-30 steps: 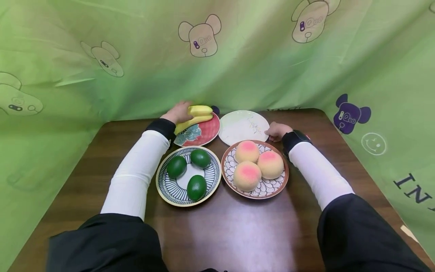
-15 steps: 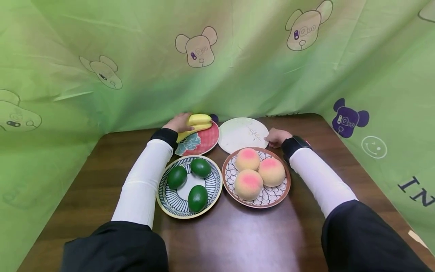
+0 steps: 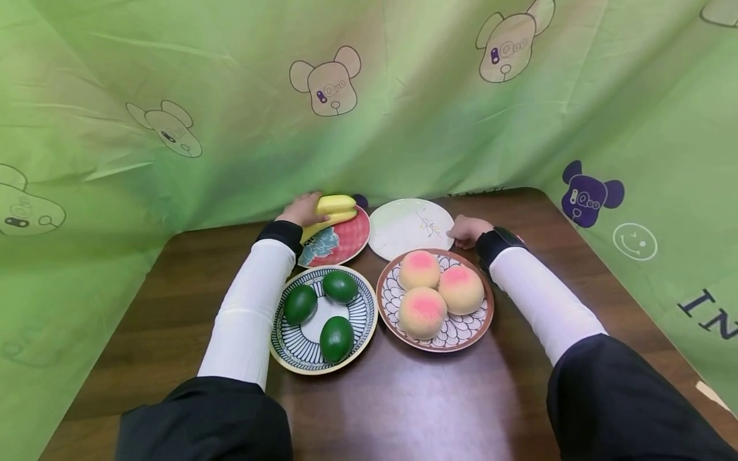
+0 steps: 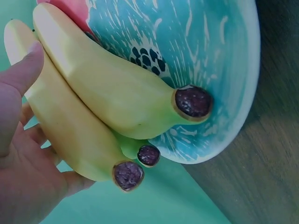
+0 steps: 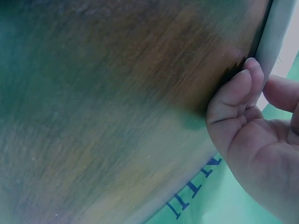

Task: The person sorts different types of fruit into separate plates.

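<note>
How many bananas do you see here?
3 smooth yellow bananas: one over the red-and-teal round plate, one beside it in the person's left hand, a third mostly hidden by them; more could be hidden.

There are three glossy dark-green oval fruits, three round cream peaches with pink tops and, one being mostly hidden, apparently three smooth yellow bananas; the round dishes number four: one cream-rimmed striped bowl, one brown-rimmed petal-patterned plate, one white sprig-decorated plate and one red-and-teal flowered plate

Yellow bananas; red, teal-flowered plate; white plate, seemingly sprigged.
</note>
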`<state>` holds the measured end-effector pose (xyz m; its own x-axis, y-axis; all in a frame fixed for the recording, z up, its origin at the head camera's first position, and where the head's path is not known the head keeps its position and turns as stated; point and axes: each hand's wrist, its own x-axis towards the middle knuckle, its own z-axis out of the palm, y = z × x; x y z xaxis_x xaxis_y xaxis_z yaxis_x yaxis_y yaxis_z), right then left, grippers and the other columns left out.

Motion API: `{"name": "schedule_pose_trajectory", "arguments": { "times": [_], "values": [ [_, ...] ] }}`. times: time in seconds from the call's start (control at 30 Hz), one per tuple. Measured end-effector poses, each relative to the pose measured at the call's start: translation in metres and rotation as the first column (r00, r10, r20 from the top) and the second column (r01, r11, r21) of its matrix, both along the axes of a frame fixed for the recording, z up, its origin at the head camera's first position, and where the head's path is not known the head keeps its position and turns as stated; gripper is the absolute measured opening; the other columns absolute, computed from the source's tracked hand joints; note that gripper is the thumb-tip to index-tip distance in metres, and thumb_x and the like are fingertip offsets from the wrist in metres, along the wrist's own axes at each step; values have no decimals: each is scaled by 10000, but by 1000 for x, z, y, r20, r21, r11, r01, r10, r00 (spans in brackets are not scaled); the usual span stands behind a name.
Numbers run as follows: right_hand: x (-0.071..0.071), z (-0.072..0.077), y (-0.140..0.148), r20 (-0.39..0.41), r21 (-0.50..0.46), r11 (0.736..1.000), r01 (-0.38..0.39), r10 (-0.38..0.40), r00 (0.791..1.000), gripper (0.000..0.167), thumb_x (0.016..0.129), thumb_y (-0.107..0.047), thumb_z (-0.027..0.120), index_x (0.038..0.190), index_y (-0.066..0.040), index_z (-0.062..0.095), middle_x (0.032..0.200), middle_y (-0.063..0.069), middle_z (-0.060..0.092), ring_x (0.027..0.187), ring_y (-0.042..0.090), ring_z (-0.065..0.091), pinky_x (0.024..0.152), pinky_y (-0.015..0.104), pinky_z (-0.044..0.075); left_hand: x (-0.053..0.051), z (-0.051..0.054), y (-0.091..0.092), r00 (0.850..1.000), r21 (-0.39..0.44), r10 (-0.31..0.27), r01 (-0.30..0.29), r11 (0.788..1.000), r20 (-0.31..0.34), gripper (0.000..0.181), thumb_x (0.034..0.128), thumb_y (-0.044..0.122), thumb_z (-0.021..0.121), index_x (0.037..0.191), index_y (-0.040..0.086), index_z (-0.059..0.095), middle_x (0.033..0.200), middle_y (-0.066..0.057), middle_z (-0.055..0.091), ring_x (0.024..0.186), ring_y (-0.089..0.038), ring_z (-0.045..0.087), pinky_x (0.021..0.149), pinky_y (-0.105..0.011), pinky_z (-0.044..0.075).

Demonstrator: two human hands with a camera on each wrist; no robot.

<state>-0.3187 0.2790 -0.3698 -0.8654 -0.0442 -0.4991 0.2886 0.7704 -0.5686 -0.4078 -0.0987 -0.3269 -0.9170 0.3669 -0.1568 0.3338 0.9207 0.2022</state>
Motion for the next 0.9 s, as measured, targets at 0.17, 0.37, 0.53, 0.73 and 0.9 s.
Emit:
{"name": "schedule_pose_trajectory", "arguments": {
  "times": [0.17, 0.37, 0.53, 0.73, 0.9],
  "values": [
    [-3, 3, 2, -13, 7, 1000, 5, -5, 1000, 346, 1066, -133, 448, 745, -45, 543, 571, -38, 473, 528, 66, 477, 536, 179, 467, -1, 3, -1, 1000, -7, 16, -16, 1000, -14, 713, 1033, 307, 584, 1603, 38, 253, 1608, -285, 338, 1489, -474, 332, 1194, -635, 331],
    [1, -1, 1, -29, 8, 1000, 3, -2, 1000, 332, 1059, -115, 449, 747, -38, 536, 568, -37, 476, 522, 63, 481, 531, 182, 471, 7, -5, 1, 997, -24, 43, -45, 999, -64, 627, 1065, 243, 521, 1599, 45, 259, 1604, -280, 346, 1486, -478, 338, 1167, -659, 355],
    [6, -9, -2, 0, 5, 1000, 6, -6, 1000, 290, 1050, -107, 439, 778, -34, 508, 575, -36, 478, 522, 64, 482, 532, 179, 471, 11, -20, 3, 994, -54, 79, -84, 995, -82, 594, 1073, 239, 509, 1587, 59, 272, 1581, -255, 385, 1465, -461, 377, 1122, -680, 393],
    [3, -7, -1, -42, 18, 999, 31, -30, 999, 188, 1048, -111, 443, 922, 26, 470, 594, -24, 478, 533, 69, 480, 533, 181, 475, 6, -19, 5, 990, -57, 72, -80, 995, -121, 568, 1077, 233, 500, 1571, 60, 278, 1556, -256, 407, 1451, -461, 387, 1105, -695, 396],
    [1, -5, -1, -34, 26, 999, 38, -37, 999, 223, 1057, -129, 442, 1115, 82, 404, 606, -20, 478, 541, 70, 486, 538, 185, 477, 5, -17, 4, 992, -52, 69, -75, 996, -104, 578, 1080, 241, 492, 1579, 63, 259, 1573, -256, 387, 1466, -458, 368, 1109, -706, 383]
  ]
}}
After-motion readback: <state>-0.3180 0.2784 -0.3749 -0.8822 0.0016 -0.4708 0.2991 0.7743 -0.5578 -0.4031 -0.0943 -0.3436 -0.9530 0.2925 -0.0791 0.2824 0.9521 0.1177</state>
